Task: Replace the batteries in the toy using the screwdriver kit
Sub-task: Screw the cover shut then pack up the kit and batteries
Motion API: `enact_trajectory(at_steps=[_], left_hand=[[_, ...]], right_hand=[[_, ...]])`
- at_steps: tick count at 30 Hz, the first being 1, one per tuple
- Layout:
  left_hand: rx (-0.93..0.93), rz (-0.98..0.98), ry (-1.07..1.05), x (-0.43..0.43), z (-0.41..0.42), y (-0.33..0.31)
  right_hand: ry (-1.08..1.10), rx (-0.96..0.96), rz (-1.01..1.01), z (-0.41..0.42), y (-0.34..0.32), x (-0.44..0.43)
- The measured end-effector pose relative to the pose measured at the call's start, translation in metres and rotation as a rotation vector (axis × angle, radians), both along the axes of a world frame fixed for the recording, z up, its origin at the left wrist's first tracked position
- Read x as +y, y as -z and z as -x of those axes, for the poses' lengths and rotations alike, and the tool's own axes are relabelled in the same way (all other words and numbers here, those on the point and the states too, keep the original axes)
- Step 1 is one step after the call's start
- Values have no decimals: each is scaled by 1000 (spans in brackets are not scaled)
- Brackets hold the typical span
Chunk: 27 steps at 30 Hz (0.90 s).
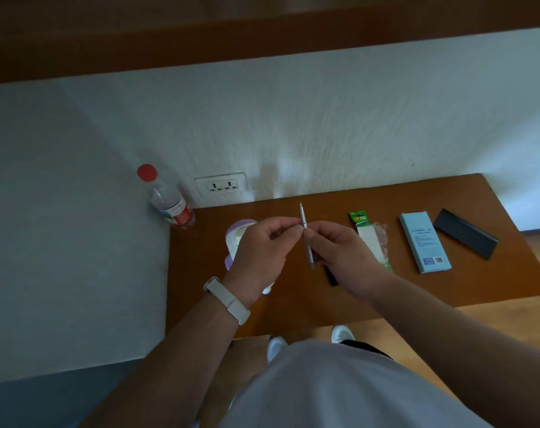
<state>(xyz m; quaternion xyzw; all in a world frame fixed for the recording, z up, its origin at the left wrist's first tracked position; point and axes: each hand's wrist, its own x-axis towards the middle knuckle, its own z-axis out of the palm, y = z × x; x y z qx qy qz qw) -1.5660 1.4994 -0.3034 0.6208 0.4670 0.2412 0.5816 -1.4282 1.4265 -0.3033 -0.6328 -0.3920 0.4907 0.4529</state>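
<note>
Above the brown wooden table (pixel 293 304), the left hand (pixel 259 254) and right hand (pixel 339 251) both pinch a slim silver pen-shaped screwdriver (pixel 302 217), its tip pointing away. The white-and-purple plastic toy (pixel 239 236) lies on the table under the left hand. A green battery pack (pixel 359 220) lies just beyond the right hand.

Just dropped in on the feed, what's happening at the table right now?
A person holds a slim screwdriver above the table, pinched by both the left hand and the right hand. The white and purple toy lies on the table beneath the left hand. A green battery pack, a light blue box and a black case lie to the right.
</note>
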Motion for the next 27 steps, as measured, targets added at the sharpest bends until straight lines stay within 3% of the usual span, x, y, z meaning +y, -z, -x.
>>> enact_trajectory(at_steps=[14, 22, 27], left_hand=[[-86, 104, -13, -34, -77, -9], [-22, 31, -45, -43, -113, -13], [66, -15, 41, -50, -122, -12]], right_hand=[[27, 148, 50, -85, -8, -19], [21, 74, 44, -122, -15, -23], [49, 19, 12, -141, -18, -22]])
